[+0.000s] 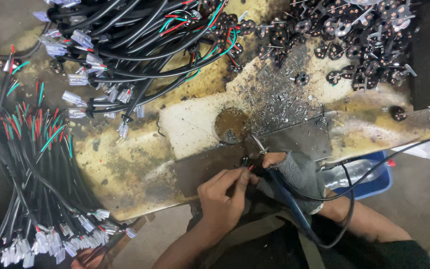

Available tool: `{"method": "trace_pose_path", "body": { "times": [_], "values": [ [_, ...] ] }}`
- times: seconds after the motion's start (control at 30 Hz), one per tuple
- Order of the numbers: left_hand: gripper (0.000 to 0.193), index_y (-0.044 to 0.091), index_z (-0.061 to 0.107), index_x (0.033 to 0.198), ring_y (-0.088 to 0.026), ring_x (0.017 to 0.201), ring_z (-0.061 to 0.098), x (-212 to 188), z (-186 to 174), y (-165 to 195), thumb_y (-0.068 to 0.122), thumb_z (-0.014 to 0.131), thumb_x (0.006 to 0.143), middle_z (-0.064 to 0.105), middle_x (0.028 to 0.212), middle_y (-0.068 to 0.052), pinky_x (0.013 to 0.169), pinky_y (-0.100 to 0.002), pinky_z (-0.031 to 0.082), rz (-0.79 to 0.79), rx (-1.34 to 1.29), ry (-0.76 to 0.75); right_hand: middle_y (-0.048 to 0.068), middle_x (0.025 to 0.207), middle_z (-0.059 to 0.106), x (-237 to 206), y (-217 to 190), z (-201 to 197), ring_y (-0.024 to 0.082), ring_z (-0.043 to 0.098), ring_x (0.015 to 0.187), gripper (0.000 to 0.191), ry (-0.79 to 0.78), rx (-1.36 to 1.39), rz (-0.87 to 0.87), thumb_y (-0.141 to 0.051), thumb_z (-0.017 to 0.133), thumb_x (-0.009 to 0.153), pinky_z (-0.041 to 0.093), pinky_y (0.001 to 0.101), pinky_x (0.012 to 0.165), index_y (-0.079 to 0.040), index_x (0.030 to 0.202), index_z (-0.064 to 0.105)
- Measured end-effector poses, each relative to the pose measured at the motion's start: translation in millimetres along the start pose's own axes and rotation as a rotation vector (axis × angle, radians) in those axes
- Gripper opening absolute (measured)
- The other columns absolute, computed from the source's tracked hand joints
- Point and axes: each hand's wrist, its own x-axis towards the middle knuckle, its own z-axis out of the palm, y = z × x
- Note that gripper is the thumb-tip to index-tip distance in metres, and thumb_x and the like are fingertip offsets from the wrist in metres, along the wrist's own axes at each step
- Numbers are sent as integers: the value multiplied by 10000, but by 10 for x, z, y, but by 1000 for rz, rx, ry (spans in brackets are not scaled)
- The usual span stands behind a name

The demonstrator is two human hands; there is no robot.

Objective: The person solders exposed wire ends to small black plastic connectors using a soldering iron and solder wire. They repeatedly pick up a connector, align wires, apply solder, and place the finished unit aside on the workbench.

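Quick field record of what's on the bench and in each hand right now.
left hand: pinches a red wire
right hand: grey fingerless glove, grips blue-handled soldering iron
iron tip: at the metal plate
left: cable bundles with clear terminals
top right: pile of small black round parts
below bench: blue bin

A thin red wire is pinched at its end, lying almost level and pointing right toward the soldering spot on the grey metal plate. A blue-handled soldering iron slants up from lower right, its bright metal tip angled up-left, just above the wire's end. A black cord loops from the iron's handle down and back up to the right.
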Motion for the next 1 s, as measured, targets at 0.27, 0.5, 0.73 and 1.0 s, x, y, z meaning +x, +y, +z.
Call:
{"method": "trace_pose_path", "body": {
  "times": [0.27,0.5,0.73,1.0],
  "values": [
    [79,53,704,855,-319,738,681,229,-303,41,117,707,901,663,809,-109,637,-413,504,-52,185,-289,88,1022,667,-89,167,41,178,672,949,204,-124,669,229,-262,521,1119,538,325,897,-71,1176,568],
    [86,73,666,856,-326,749,667,217,-120,105,113,742,849,628,832,-92,628,-440,511,24,306,-136,92,943,694,-35,114,131,172,672,856,245,28,624,344,-285,599,1061,538,311,782,-43,1092,584],
    [175,80,619,784,-297,751,663,110,53,3,135,783,814,599,815,-73,613,-420,511,63,368,17,18,786,685,-466,235,122,116,635,627,175,241,-97,126,-148,788,911,493,245,589,-123,982,630],
    [159,77,615,787,-260,712,653,100,101,-59,94,773,790,590,813,-68,567,-387,494,103,338,68,99,642,729,-705,528,-44,173,652,538,298,-136,556,1051,-267,679,903,491,311,508,-3,795,764]
  ]
}}
